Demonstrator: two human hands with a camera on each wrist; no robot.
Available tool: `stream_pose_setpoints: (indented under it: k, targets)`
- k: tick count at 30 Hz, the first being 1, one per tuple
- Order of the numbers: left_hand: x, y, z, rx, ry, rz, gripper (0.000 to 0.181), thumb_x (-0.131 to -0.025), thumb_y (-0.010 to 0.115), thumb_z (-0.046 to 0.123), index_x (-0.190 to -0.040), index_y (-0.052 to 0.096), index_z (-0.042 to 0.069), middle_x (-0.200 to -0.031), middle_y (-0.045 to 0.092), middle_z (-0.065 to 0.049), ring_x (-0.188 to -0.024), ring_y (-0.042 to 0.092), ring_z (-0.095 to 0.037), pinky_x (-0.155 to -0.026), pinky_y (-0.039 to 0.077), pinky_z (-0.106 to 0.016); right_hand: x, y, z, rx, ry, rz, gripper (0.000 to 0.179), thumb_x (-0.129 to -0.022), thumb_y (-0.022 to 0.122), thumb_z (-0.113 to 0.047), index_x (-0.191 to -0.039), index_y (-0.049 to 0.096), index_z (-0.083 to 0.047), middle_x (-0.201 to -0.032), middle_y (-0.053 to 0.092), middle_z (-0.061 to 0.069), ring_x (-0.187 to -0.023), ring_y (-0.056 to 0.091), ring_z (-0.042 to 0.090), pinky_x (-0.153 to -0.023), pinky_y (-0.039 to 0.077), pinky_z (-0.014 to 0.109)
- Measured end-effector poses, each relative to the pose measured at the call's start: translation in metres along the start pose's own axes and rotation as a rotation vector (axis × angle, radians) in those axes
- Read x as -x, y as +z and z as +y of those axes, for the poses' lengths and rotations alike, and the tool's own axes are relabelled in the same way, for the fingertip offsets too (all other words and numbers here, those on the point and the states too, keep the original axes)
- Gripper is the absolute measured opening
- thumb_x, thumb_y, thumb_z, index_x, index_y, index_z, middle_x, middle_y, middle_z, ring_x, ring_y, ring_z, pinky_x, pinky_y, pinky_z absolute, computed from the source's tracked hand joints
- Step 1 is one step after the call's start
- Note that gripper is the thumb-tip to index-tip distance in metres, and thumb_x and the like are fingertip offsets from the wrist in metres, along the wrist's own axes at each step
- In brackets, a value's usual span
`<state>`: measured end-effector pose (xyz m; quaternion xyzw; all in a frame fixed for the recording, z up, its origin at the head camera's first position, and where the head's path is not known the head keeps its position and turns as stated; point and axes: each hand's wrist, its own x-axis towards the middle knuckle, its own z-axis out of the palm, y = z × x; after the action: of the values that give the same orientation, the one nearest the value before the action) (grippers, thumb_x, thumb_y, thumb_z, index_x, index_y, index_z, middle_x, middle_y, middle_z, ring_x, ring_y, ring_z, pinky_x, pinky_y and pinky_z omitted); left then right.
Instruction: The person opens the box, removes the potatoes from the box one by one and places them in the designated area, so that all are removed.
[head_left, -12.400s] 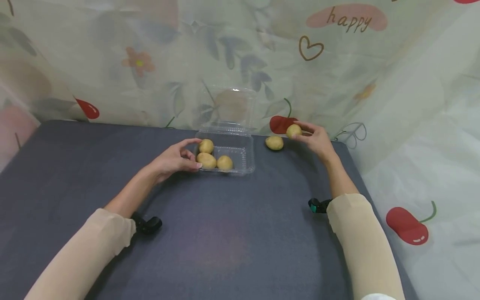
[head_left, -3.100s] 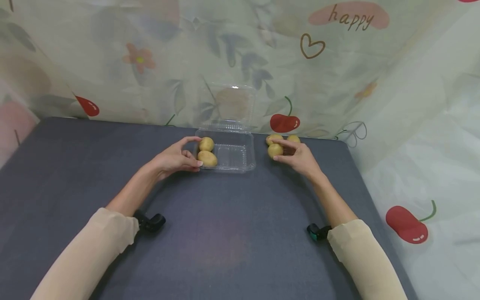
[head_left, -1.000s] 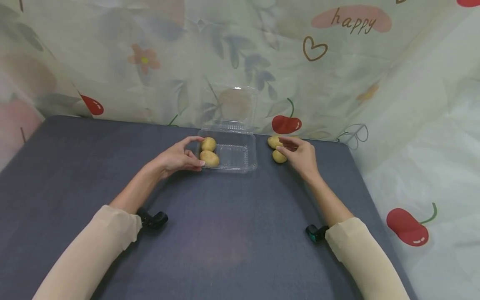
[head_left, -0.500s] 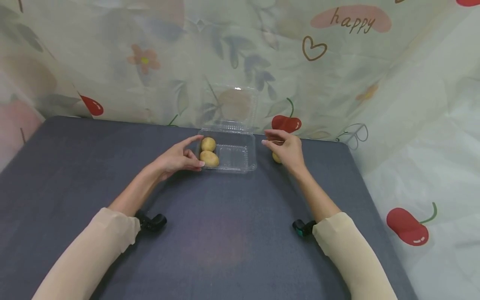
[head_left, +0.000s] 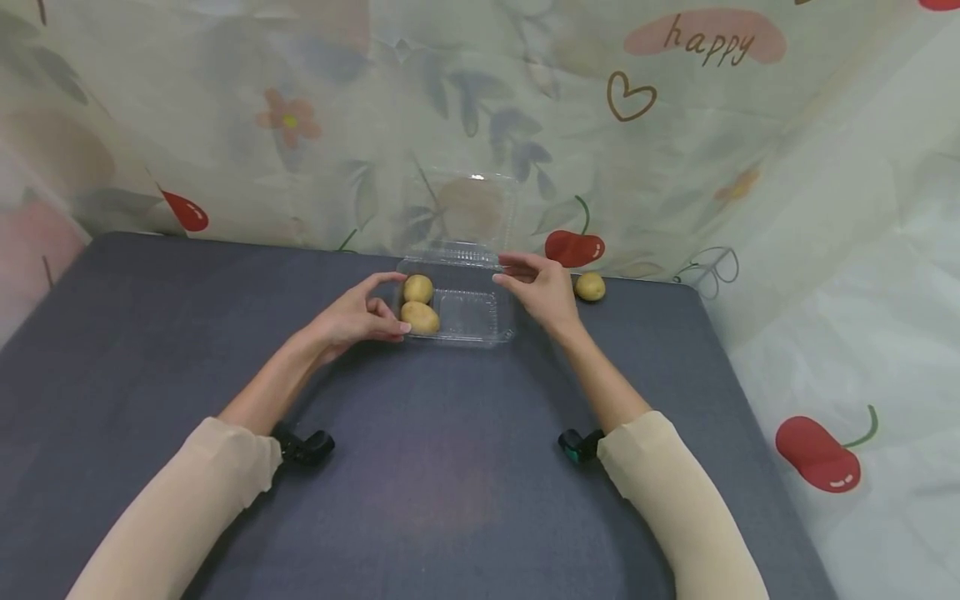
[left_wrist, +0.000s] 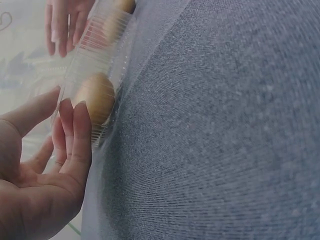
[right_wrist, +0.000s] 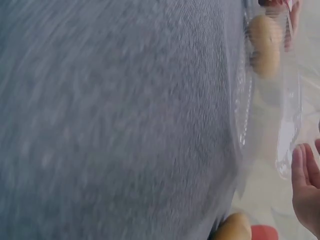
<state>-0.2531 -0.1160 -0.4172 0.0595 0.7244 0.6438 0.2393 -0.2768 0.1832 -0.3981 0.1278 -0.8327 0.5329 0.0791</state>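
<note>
The largest thing before me is a pale cloth backdrop (head_left: 450, 100), hung behind and down the right side, printed with flowers, leaves and red cherries; at its upper right the word "happy" (head_left: 705, 39) is written in brown script on a pink patch, with a brown heart outline (head_left: 631, 97) beneath. Against it stands a bench (head_left: 450, 467) covered in dark grey-blue fabric. Its back edge runs along the backdrop, its right edge beside the hanging cloth; a broad stretch of surface lies between the person's arms, another out to the left. Two cream sleeves (head_left: 678, 500) reach in from the near side. Near the back edge sits a clear plastic container (head_left: 472, 340), its lid (head_left: 468, 208) raised at the rear. The left hand (head_left: 358, 317) pinches the container's left end, thumb at the front corner. The right hand (head_left: 543, 292) is at the right rear corner, its fingers extended and parted from the thumb; I cannot tell whether it touches the rim. Inside, along the left wall, an oval yellow potato (head_left: 420, 317) touches a rounder potato (head_left: 417, 289) behind it. Another potato (head_left: 590, 287) lies on the bench just right of the right hand.
</note>
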Motion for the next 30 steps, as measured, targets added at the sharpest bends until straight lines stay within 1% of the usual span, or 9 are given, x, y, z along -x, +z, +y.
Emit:
stream_pose_setpoints:
  k: [5,7,9,14,18,25,30]
  targets:
    - [0.0,-0.001,0.0,0.003,0.001,0.008,0.086,-0.086,0.075,-0.002,-0.155,0.026,0.017,-0.083,0.06,-0.011,-0.084,0.068,-0.028,-0.088,0.057,-0.043,-0.003,0.014,-0.003,-0.065,0.011,-0.056,0.041,-0.087,0.078,-0.008,-0.125,0.066,0.005,-0.122,0.066,0.024,-0.11,0.065,0.031,-0.092,0.055,0.032]
    - [0.0,-0.001,0.0,0.013,-0.003,0.006,0.086,-0.086,0.075,-0.002,-0.155,0.026,0.017,-0.083,0.06,-0.011,-0.084,0.068,-0.028,-0.088,0.057,-0.043,-0.004,0.019,-0.004,-0.07,0.018,-0.076,0.043,-0.087,0.078,-0.008,-0.126,0.065,0.004,-0.124,0.065,0.023,-0.111,0.065,0.033,-0.092,0.055,0.033]
    - [0.0,0.0,0.0,0.023,-0.009,0.005,0.087,-0.086,0.075,-0.002,-0.155,0.027,0.017,-0.083,0.06,-0.01,-0.084,0.068,-0.028,-0.089,0.057,-0.043,-0.004,0.024,-0.006,-0.053,0.028,-0.096,0.043,-0.087,0.078,-0.011,-0.127,0.066,0.001,-0.124,0.066,0.02,-0.111,0.065,0.03,-0.092,0.055,0.033]
    - [0.0,0.0,0.0,0.039,-0.015,0.013,0.087,-0.085,0.076,-0.002,-0.155,0.028,0.017,-0.084,0.06,-0.011,-0.085,0.069,-0.028,-0.089,0.057,-0.043,-0.007,0.032,-0.012,0.044,0.032,-0.125,0.043,-0.088,0.079,-0.018,-0.128,0.067,-0.006,-0.123,0.068,0.012,-0.106,0.068,0.022,-0.086,0.057,0.029]
    - [0.0,0.001,0.0,0.044,-0.012,0.021,0.087,-0.085,0.076,-0.003,-0.155,0.028,0.017,-0.084,0.061,-0.011,-0.084,0.069,-0.028,-0.088,0.057,-0.042,-0.012,0.04,-0.014,0.088,0.025,-0.144,0.044,-0.088,0.079,-0.02,-0.129,0.067,-0.006,-0.122,0.068,0.011,-0.105,0.069,0.019,-0.085,0.057,0.029]
    - [-0.001,0.0,0.0,0.055,-0.017,0.014,0.086,-0.086,0.075,-0.003,-0.155,0.027,0.016,-0.084,0.061,-0.01,-0.086,0.068,-0.03,-0.089,0.057,-0.043,-0.018,0.055,-0.014,0.092,0.05,-0.19,0.046,-0.087,0.08,-0.019,-0.128,0.066,-0.003,-0.123,0.068,0.014,-0.106,0.069,0.02,-0.085,0.057,0.029]
    - [-0.001,0.001,0.0,0.06,-0.024,0.006,0.085,-0.087,0.074,-0.002,-0.155,0.026,0.017,-0.084,0.061,-0.01,-0.086,0.068,-0.029,-0.09,0.057,-0.044,-0.021,0.065,-0.011,0.112,0.079,-0.197,0.044,-0.087,0.08,-0.019,-0.127,0.068,-0.006,-0.122,0.069,0.011,-0.106,0.069,0.018,-0.085,0.057,0.027]
